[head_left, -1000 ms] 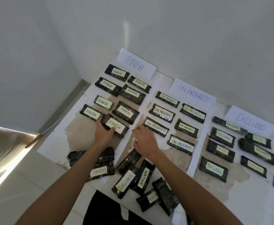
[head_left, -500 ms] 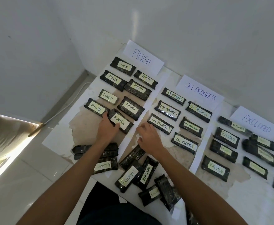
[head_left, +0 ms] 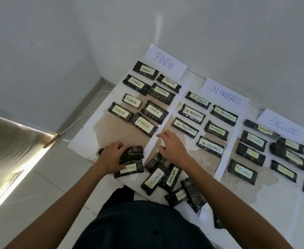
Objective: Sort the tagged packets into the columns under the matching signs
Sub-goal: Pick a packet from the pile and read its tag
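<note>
Over at the left, the person's left hand (head_left: 111,155) lies on a short stack of dark plastic-wrapped packets (head_left: 132,154), at the near edge of the white floor sheet with peeled brown patches (head_left: 86,139). Its fingers curl over the top and the thumb tucks in beside the bottom packet's pale tag, so it grips the stack.

Farther back, under the white paper FINISH sign (head_left: 165,62), the FINISH-tagged packets (head_left: 144,124) lie in a double column. To the right of that column runs a white paper strip (head_left: 176,108). The right hand (head_left: 172,150) is at the strip's near end, with its fingers loosely bent, a little apart and holding nothing. I cannot tell whether they touch the sheet.

Just near of that hand lies a loose heap of dark packets. In it, one packet tagged EXCLUDED (head_left: 154,178) touches one tagged WAITING (head_left: 172,175).

Right again, six ON PROGRESS-tagged packets (head_left: 210,147) lie below the white paper ON PROGRESS sign (head_left: 225,95). Beyond a second strip, the white paper EXCLUDED sign (head_left: 283,125) heads the EXCLUDED-tagged packets (head_left: 243,171). The tags at the far right edge are too blurred to read.
</note>
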